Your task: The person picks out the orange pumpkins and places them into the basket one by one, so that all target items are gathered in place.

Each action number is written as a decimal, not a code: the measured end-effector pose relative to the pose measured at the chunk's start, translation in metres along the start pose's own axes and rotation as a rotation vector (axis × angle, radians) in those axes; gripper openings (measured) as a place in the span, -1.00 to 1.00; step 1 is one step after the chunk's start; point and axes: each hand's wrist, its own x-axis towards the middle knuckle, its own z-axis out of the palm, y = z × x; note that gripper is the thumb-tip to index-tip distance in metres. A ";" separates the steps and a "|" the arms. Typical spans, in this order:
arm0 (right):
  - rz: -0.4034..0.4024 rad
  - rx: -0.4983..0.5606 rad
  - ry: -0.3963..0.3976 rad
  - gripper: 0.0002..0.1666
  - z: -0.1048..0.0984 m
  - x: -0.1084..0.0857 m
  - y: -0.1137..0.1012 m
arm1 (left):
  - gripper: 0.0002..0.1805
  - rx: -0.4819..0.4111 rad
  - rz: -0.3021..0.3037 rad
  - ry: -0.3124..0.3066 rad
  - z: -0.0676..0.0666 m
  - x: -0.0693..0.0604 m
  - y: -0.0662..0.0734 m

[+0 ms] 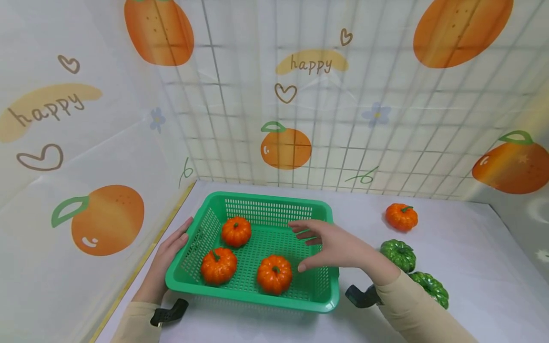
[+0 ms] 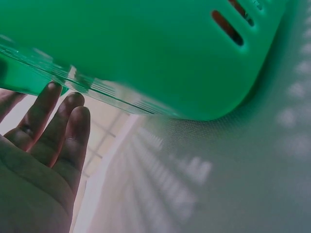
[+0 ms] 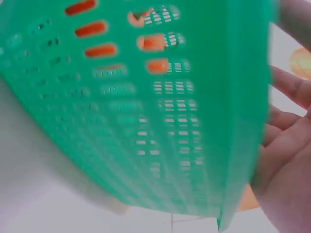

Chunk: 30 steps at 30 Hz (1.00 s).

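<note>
A green plastic basket [image 1: 253, 294] with slotted walls holds three small orange pumpkins: one at the back left [image 1: 236, 231], one at the front left [image 1: 218, 266] and one near the front middle [image 1: 274, 274]. Along the basket's left side lies my left hand [image 1: 165, 259]; its extended fingers [image 2: 65, 131] touch or nearly touch the green wall. Above the basket's right part hovers my right hand [image 1: 332, 245], thumb and fingers spread apart with nothing between them. The thumb tip is near the front middle pumpkin, apart from it. In the right wrist view the basket wall covers part of that hand [image 3: 286, 160].
To the right of the basket, a fourth orange pumpkin [image 1: 401, 217] sits on the white table [image 1: 480, 247]. Two green pumpkins, one nearer the back [image 1: 398, 256] and one nearer the front [image 1: 432, 288], lie beside my right forearm. A printed curtain [image 1: 240, 95] hangs behind.
</note>
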 end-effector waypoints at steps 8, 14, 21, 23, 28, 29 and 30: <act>-0.004 0.018 0.054 0.05 -0.018 -0.016 0.008 | -0.42 0.010 0.017 -0.002 0.000 -0.001 0.001; 0.002 0.011 0.095 0.04 -0.028 -0.025 0.013 | -0.41 -0.001 0.020 0.003 0.001 0.000 0.001; 0.019 -0.011 0.175 -0.02 -0.041 -0.037 0.020 | -0.42 0.014 0.016 0.003 0.002 -0.001 0.000; 0.022 -0.025 0.195 -0.04 -0.045 -0.040 0.022 | -0.42 0.012 0.015 0.003 0.002 -0.001 0.000; 0.063 -0.021 0.241 -0.08 -0.056 -0.049 0.029 | -0.42 0.017 0.021 -0.006 0.001 -0.001 0.000; 0.074 -0.020 0.248 -0.08 -0.058 -0.051 0.030 | -0.42 0.019 0.023 -0.009 0.001 -0.001 0.000; 0.083 -0.018 0.256 -0.09 -0.060 -0.053 0.032 | -0.42 0.020 0.025 -0.011 0.001 -0.001 0.000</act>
